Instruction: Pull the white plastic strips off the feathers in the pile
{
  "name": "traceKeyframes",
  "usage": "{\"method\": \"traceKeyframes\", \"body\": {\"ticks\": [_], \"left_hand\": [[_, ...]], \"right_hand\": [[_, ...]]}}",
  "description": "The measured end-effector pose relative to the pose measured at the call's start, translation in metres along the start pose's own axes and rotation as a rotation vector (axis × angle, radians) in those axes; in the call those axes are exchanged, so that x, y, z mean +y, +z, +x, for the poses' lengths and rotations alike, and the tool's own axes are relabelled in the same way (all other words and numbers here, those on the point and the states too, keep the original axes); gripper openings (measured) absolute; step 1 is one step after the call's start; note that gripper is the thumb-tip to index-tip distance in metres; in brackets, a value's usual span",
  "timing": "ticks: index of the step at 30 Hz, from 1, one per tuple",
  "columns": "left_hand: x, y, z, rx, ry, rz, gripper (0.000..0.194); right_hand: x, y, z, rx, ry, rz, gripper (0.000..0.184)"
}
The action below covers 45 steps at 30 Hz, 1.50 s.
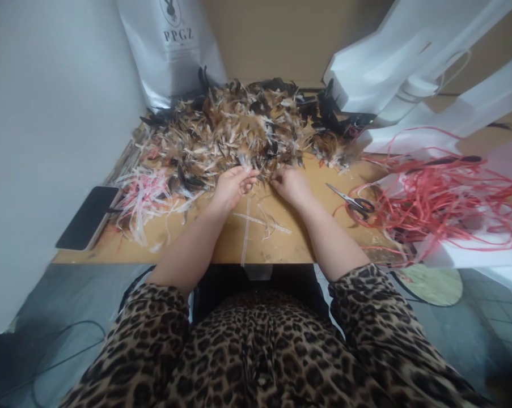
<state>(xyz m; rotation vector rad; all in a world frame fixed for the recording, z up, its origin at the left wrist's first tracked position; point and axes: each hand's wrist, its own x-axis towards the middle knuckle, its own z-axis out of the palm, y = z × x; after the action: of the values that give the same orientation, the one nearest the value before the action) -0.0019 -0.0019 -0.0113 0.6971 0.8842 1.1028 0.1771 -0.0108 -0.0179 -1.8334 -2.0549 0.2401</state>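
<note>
A large heap of brown, white and black feathers (242, 127) covers the back of the wooden table (221, 243). My left hand (232, 186) rests at the heap's near edge with its fingers pinched together on feathers. My right hand (290, 184) sits close beside it, fingers curled into the same edge of the pile; what it grips is hidden. A strip of clear tape (246, 232) runs down the table between my forearms, with a few loose feathers lying across it.
Scissors (352, 201) lie right of my right hand. A tangle of red cord (443, 198) spreads over white bags (413, 73) on the right. Pink and white strips (143, 195) and a dark phone (88, 218) lie left. A white PPGZ bag (174, 45) stands behind.
</note>
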Motion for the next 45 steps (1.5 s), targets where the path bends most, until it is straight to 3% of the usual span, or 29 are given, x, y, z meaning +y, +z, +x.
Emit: {"method": "traceKeyframes", "body": {"ticks": [5, 8, 11, 14, 16, 20, 27, 34, 41, 45], "left_hand": [[-0.003, -0.002, 0.002, -0.021, 0.006, 0.019, 0.014], [-0.004, -0.003, 0.002, -0.045, 0.009, 0.028, 0.014], [-0.003, -0.002, 0.001, -0.05, 0.007, 0.035, 0.012], [-0.002, 0.0, -0.002, -0.051, -0.026, 0.051, 0.013], [-0.002, 0.002, -0.004, -0.064, -0.064, 0.055, 0.011], [-0.002, 0.004, -0.005, -0.091, -0.135, 0.039, 0.006], [-0.003, 0.005, -0.005, -0.124, -0.173, 0.001, 0.008], [-0.005, 0.006, -0.004, -0.149, -0.189, -0.049, 0.01], [-0.005, 0.007, -0.005, -0.14, -0.175, -0.017, 0.007], [-0.006, 0.006, -0.004, -0.132, -0.122, 0.026, 0.009]], "right_hand": [[-0.006, -0.004, -0.003, -0.055, 0.07, -0.193, 0.025], [-0.002, -0.004, -0.001, -0.055, 0.081, -0.145, 0.019], [0.004, -0.008, 0.001, -0.057, 0.109, 0.191, 0.011], [0.007, -0.014, 0.002, -0.062, 0.202, 0.757, 0.01], [0.004, -0.016, 0.002, -0.06, 0.276, 1.079, 0.019], [-0.009, -0.008, 0.002, -0.061, 0.289, 1.41, 0.031], [-0.026, 0.011, 0.001, -0.006, 0.273, 1.459, 0.036], [-0.03, 0.013, 0.0, 0.061, 0.273, 1.473, 0.035], [-0.028, 0.014, -0.002, 0.05, 0.209, 1.372, 0.032], [-0.025, 0.012, -0.002, 0.027, 0.246, 1.359, 0.034]]}}
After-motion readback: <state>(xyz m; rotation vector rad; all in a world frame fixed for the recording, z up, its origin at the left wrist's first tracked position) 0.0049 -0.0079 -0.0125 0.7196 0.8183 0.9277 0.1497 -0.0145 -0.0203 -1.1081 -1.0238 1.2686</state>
